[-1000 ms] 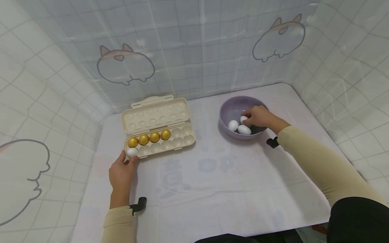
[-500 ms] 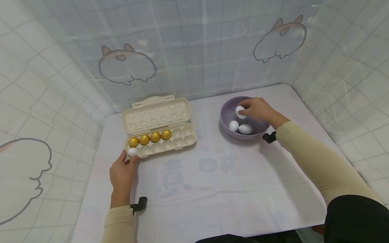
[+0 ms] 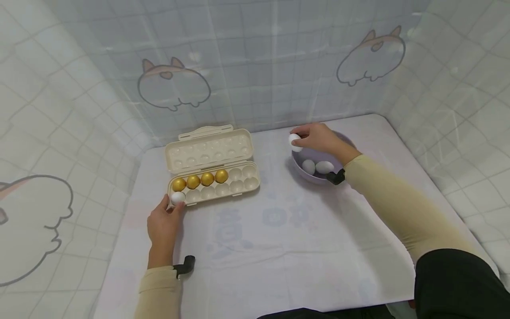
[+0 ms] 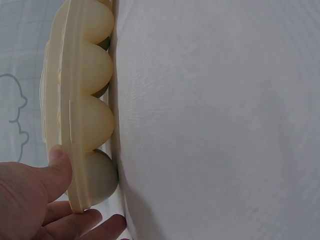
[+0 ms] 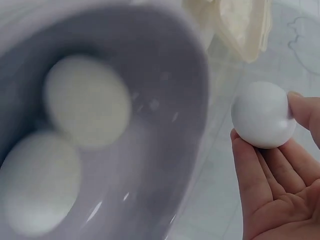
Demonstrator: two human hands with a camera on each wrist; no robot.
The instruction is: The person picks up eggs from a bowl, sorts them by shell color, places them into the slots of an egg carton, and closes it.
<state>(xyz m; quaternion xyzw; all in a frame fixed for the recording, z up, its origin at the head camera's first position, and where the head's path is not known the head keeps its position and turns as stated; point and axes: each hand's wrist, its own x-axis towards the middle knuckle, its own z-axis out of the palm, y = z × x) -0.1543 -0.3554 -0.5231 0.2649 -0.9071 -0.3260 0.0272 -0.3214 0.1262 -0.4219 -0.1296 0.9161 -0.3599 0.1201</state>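
Carton (image 3: 222, 190), its lid (image 3: 209, 150) laid open behind it, is pinched at its left end by the left hand (image 3: 163, 223), with the thumb at the front rim. Four of its twelve cells (image 3: 251, 182) are filled by gold eggs (image 3: 193, 182), in a run from the left of the back row, and the front left one by a white egg (image 3: 178, 197); no egg is borne by the other seven, two in the back row and five in the front. To the right, above the left rim of the bowl (image 5: 165, 75), a held egg (image 3: 294, 142) is gripped between the thumb and fingers of the right hand (image 3: 318, 138). Two loose eggs (image 3: 324, 167) are seen inside the bowl. The filling can thus be judged less than half done, with three eggs in sight to be placed. No brand or label can be made out on carton or bowl. Faint blue characters (image 3: 275, 217) are printed on the desk (image 3: 259, 274) covering, too faded to be read; on the wall, only animal outlines (image 3: 174, 86) and a grid are shown.
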